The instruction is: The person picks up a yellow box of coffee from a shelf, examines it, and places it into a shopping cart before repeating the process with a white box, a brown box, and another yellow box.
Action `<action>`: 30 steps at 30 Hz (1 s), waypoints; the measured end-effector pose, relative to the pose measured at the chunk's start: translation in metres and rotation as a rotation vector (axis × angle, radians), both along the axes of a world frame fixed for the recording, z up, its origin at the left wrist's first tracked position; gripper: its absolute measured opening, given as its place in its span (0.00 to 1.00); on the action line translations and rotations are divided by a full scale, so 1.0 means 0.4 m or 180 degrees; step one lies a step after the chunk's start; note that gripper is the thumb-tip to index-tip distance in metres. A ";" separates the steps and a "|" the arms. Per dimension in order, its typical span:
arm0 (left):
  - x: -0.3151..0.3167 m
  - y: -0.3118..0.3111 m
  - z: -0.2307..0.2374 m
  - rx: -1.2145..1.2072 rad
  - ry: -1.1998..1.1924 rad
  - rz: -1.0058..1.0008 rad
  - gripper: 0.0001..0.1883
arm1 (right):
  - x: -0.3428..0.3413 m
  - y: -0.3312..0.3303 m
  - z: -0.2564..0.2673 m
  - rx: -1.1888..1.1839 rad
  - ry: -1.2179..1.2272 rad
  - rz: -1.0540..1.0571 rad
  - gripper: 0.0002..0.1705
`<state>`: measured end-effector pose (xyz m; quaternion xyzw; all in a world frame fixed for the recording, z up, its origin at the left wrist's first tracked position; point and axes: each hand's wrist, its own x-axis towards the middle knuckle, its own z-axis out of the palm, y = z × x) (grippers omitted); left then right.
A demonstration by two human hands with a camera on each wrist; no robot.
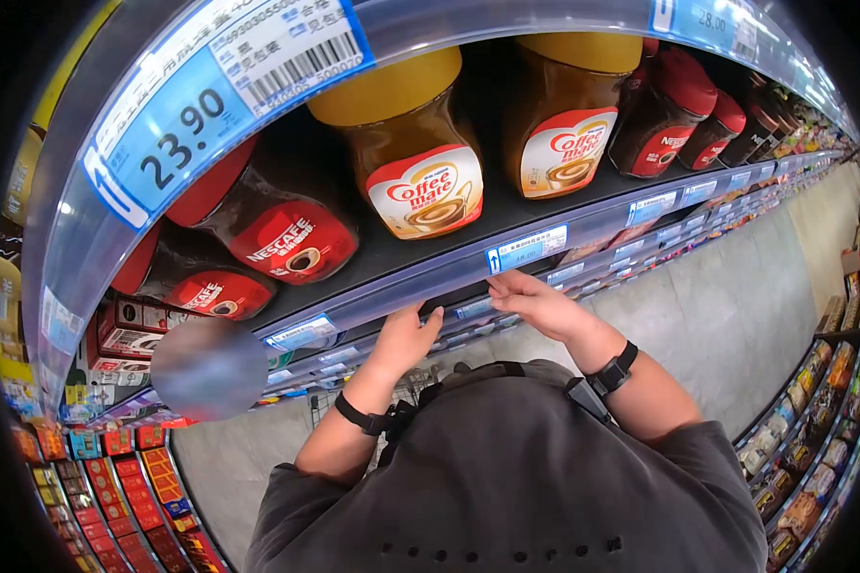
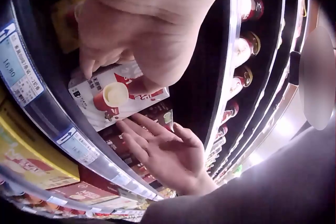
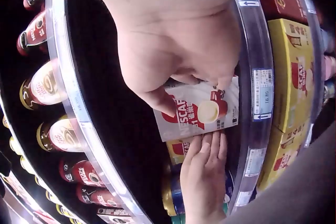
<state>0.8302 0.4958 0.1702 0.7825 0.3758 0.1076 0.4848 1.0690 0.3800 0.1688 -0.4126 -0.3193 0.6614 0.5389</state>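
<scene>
In the left wrist view, a white box with a red cup picture [image 2: 94, 109] lies tilted on a dark shelf. My left hand [image 2: 142, 35] touches it, thumb and fingertips at its edge; in the right wrist view that hand's fingers [image 3: 212, 145] look nearly straight. My right hand [image 2: 170, 155] shows its palm, fingers extended against the box's opposite edge. From the right wrist, the same white NESCAFE box [image 3: 181, 125] is under my right hand [image 3: 178, 50], its thumb and fingers apart at the edge. The head view hides the box; both hands [image 1: 406, 339] [image 1: 545, 310] reach under the upper shelf.
Coffee mate jars [image 1: 430, 191] and red NESCAFE jars [image 1: 296, 239] stand on the shelf above. A price-tag rail [image 3: 262, 95] runs along the box's shelf, with yellow boxes [image 3: 294, 77] beyond it. Part of a cart shows beside the person.
</scene>
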 end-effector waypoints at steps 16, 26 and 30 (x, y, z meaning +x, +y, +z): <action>0.013 -0.111 -0.030 0.0192 -0.0389 0.0647 0.37 | 0.110 -0.066 0.009 -0.0124 -0.0143 0.0876 0.39; -0.029 -0.370 -0.066 0.0653 -0.0288 0.1782 0.30 | 0.250 -0.198 -0.065 -0.0329 -0.0072 0.1684 0.29; -0.069 -0.532 -0.098 0.0359 -0.0331 0.2254 0.27 | 0.268 -0.247 -0.135 -0.0556 -0.0270 0.1986 0.26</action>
